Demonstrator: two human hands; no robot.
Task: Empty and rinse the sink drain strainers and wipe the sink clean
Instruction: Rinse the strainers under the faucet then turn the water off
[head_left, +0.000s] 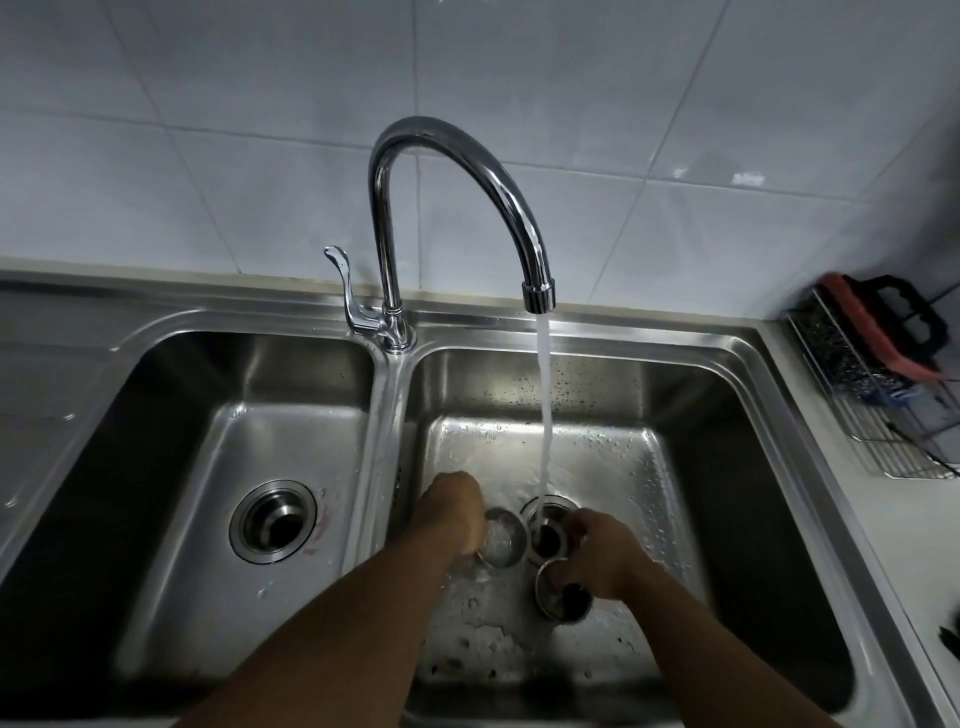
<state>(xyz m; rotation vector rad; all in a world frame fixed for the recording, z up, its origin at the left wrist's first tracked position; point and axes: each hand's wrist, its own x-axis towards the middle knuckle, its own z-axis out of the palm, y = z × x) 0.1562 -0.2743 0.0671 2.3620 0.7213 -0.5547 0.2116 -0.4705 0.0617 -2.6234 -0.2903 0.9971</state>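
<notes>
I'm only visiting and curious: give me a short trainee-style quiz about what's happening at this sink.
1. True or false: the tap is turned off.
2. Where does the water fall? A) left basin B) right basin C) onto the counter
3. Fill in: the left hand and the right hand each hold a ____.
Key: 1 false; 2 B; 3 strainer.

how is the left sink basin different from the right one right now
Water pours into the right basin; none falls into the left basin. The right basin's floor is wet all over; the left basin shows only a few drops. The left hand grips a strainer and the right hand a second strainer, both in the right basin, none in the left. Both are steel.
</notes>
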